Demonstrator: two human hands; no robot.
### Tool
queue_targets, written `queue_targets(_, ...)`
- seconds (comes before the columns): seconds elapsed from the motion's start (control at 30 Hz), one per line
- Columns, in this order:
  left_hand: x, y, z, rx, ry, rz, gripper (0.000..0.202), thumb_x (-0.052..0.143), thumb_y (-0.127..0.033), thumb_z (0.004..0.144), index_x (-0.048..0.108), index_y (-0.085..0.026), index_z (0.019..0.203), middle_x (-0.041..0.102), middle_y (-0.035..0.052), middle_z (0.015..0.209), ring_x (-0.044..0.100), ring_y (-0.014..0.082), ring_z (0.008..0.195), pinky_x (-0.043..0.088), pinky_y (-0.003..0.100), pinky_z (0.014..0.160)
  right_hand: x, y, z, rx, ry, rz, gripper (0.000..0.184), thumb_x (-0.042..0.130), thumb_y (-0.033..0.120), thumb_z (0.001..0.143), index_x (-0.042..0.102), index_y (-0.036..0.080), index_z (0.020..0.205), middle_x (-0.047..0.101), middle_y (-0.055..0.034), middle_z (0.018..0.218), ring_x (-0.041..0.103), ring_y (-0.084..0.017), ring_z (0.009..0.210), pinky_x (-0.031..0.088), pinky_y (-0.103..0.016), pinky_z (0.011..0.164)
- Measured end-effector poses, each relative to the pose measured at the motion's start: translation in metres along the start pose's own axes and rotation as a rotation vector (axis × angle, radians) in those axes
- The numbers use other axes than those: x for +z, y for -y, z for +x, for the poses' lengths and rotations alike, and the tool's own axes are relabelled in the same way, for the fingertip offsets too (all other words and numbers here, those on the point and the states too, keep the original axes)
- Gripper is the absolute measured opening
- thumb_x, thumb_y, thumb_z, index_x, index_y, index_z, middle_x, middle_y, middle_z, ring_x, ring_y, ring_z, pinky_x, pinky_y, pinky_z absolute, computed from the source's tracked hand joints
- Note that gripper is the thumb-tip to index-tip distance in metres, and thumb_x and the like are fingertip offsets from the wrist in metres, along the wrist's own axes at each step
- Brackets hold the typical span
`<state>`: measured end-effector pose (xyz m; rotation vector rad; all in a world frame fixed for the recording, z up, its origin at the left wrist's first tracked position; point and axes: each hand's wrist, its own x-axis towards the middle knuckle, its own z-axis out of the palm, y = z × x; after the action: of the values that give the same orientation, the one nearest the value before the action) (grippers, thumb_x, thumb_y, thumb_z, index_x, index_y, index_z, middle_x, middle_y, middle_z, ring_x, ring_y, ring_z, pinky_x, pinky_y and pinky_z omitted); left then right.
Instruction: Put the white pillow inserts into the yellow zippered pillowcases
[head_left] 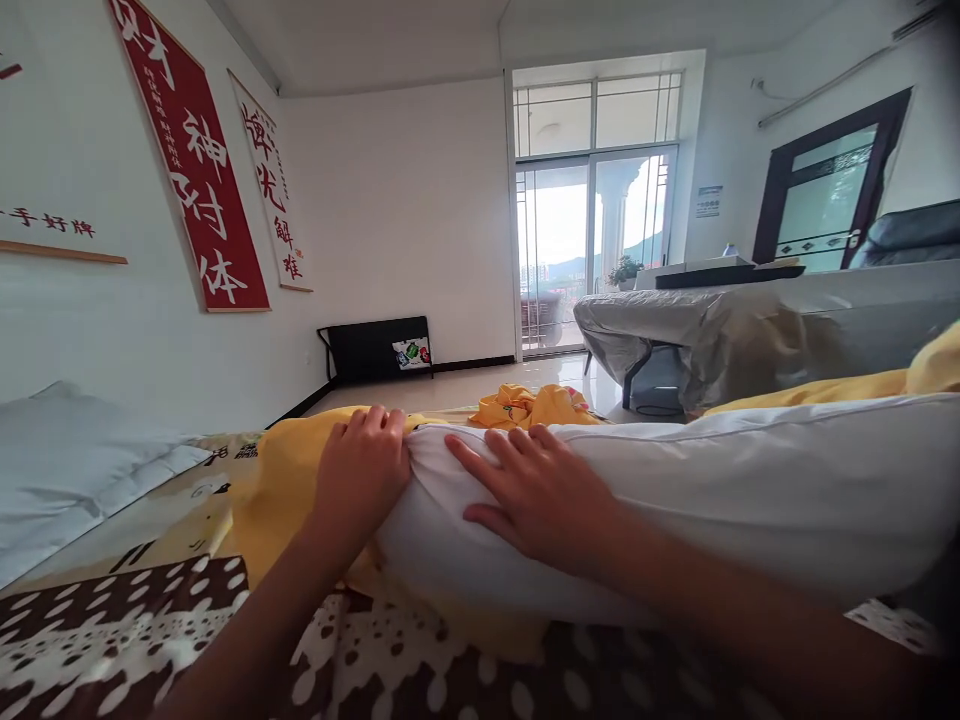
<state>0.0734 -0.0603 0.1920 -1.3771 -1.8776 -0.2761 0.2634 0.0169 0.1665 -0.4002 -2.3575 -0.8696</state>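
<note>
A plump white pillow (pixel 750 500) lies across the bed in front of me. Its left end meets a yellow pillowcase (pixel 281 490); how far the cloth reaches round the pillow is partly hidden by my arm. My left hand (pixel 367 450) is closed at that end, fingers curled over the edge of the yellow cloth against the pillow. On top of the pillow, just to the right, my right hand (pixel 536 490) lies with thumb and index finger stretched apart and the other fingers bent over the far side.
Beyond the pillow is a crumpled yellow cloth (pixel 532 405). Another white pillow (pixel 67 470) lies at left on the patterned bedding (pixel 187 620). A plastic-covered table (pixel 675 310) stands at right, and a black folded piece (pixel 367 348) leans on the wall.
</note>
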Motion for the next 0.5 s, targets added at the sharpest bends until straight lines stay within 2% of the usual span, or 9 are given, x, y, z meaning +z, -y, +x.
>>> queue_targets(0.13,0.0,0.003,0.023,-0.069,0.133,-0.061,0.017,0.039,-0.021,0.084,0.056,-0.018,0.083,0.059,0.0068,0.085,0.058,0.0256,0.083,0.035,0.032,0.057,0.007,-0.01,0.006,-0.025,0.018,0.043,0.059,0.039,0.053,0.091,0.037,0.02,0.14,0.061,-0.0107,0.106,0.055,-0.025,0.091,0.039,-0.04,0.081)
queue_targets(0.23,0.004,0.007,0.032,-0.12,0.167,-0.032,0.021,0.036,-0.022,0.086,0.055,-0.018,0.078,0.059,0.0062,0.08,0.059,0.0241,0.073,0.025,0.029,0.049,0.011,-0.014,0.004,-0.052,0.01,0.082,0.057,0.039,0.052,0.092,0.037,0.021,0.14,0.061,-0.0098,0.105,0.055,-0.025,0.092,0.039,-0.04,0.083)
queue_targets(0.37,0.006,0.004,0.035,-0.035,0.095,0.051,0.023,0.038,-0.014,0.083,0.055,-0.018,0.069,0.058,0.0056,0.075,0.058,0.0238,0.072,0.02,0.03,0.049,0.014,-0.018,0.004,-0.098,0.025,0.136,0.056,0.039,0.051,0.092,0.036,0.023,0.14,0.061,-0.0085,0.105,0.054,-0.025,0.092,0.039,-0.041,0.082)
queue_targets(0.5,0.006,-0.017,0.044,0.038,-0.051,-0.055,0.018,0.044,-0.015,0.081,0.057,-0.018,0.069,0.058,0.0035,0.074,0.055,0.0215,0.072,0.025,0.031,0.051,0.024,-0.025,0.016,-0.102,0.052,0.167,0.054,0.04,0.049,0.092,0.037,0.023,0.138,0.061,-0.0085,0.108,0.054,-0.026,0.093,0.038,-0.043,0.085)
